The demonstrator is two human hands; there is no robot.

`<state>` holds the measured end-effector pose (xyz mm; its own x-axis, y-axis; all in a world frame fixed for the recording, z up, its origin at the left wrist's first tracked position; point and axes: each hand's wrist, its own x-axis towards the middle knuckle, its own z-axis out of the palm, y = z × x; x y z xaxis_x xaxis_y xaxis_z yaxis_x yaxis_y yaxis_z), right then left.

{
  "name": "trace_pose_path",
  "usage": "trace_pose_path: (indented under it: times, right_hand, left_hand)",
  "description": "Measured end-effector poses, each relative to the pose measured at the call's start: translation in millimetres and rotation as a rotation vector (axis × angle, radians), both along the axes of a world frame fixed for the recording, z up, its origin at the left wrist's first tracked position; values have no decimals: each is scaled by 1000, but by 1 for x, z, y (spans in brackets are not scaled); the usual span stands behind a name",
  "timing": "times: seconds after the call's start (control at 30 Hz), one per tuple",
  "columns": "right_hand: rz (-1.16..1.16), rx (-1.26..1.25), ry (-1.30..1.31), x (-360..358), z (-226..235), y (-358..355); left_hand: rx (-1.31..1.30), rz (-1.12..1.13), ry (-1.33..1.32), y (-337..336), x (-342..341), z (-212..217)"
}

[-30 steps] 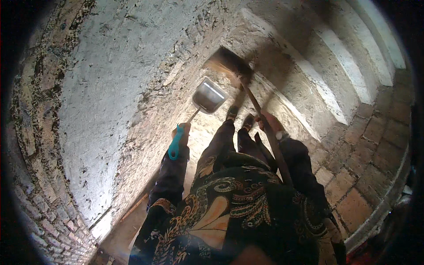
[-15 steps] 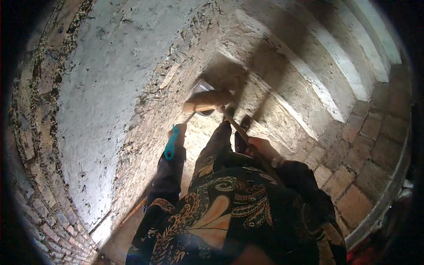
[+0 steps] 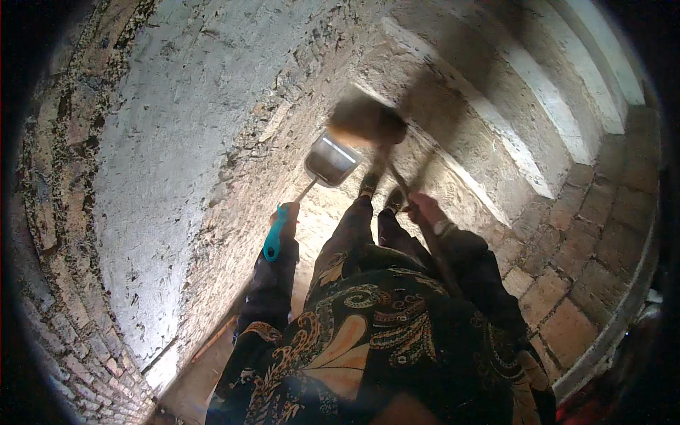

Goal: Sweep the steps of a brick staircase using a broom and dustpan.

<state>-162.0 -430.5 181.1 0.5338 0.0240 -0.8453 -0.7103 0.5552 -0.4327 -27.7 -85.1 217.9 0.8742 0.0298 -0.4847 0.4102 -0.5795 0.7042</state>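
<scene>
Dusty floor point(image 3: 333, 212) between plastered wall point(image 3: 177, 163) and steps point(image 3: 496, 134).

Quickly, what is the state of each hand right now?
Left hand: closed on the turquoise handle of the metal dustpan.
Right hand: closed on the long wooden broom handle.

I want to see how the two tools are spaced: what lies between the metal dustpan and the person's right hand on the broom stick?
In the head view, between the grey metal dustpan and the right hand lie the person's two feet.
</scene>
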Motion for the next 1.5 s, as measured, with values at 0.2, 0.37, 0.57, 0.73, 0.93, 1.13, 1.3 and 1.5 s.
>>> trace_pose_path:
  times: [0.2,0.37,0.57,0.73,0.93,1.13,1.3,1.5]
  right_hand:
    - [288,-194,-139,-49,3,38]
    - [157,33,9,-72,87,16]
    - [42,-133,-8,-96,164,0]
    - [-261,-151,-96,-121,200,1]
    - [-319,-617,-200,-169,218,-2]
    - [-895,-231,64,-241,199,-19]
    - [-1104,-71,58,-301,177,-40]
    - [-1472,300,-75,-354,116,-55]
  left_hand:
    - [2,-102,8,9,-1,5]
    - [-2,2,-23,34,-12,-25]
    - [-216,75,-10,49,-22,9]
    - [-131,80,48,44,-20,68]
    - [-92,-34,-48,6,-8,117]
    - [-84,-170,-7,-38,15,131]
    - [-105,-256,-22,-65,25,120]
    - [-132,-271,-14,-99,38,107]
